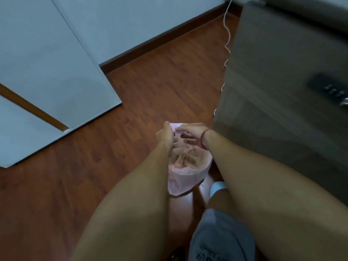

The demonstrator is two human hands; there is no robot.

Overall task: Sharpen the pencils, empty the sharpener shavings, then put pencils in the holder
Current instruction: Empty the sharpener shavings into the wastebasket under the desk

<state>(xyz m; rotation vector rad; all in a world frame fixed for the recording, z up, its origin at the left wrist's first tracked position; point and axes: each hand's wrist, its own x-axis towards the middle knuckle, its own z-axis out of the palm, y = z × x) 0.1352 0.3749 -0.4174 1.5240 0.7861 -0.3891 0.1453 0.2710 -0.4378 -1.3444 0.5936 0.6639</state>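
Where you stand: your grey printed shorts [216, 238] and a pale-clad foot [218, 186] are nearest, the foot just beside the bin
Bin: a small round bin lined with a thin pink plastic bag [184, 178] sits on the floor right under your hands, with tan curled shavings [185, 158] lying inside
Left hand [165, 137]: your fingers are curled round a small pale pink piece [174, 126], which is too blurred to name surely; I take it for the sharpener's shavings case
Right hand [190, 131]: thumb and forefinger pinch the top edge of that same piece, and the other fingers are loosely spread beneath it
Step in hand: emptying the shavings, by the look of it well along
Next move: a tap or shake kept over the bag's mouth, then close the case and turn to the pencils and holder, neither of which is in view
Beyond: red-brown wooden plank floor [150, 87], with a white cupboard door [47, 63] on the left and a grey-brown cabinet [282, 81] on the right
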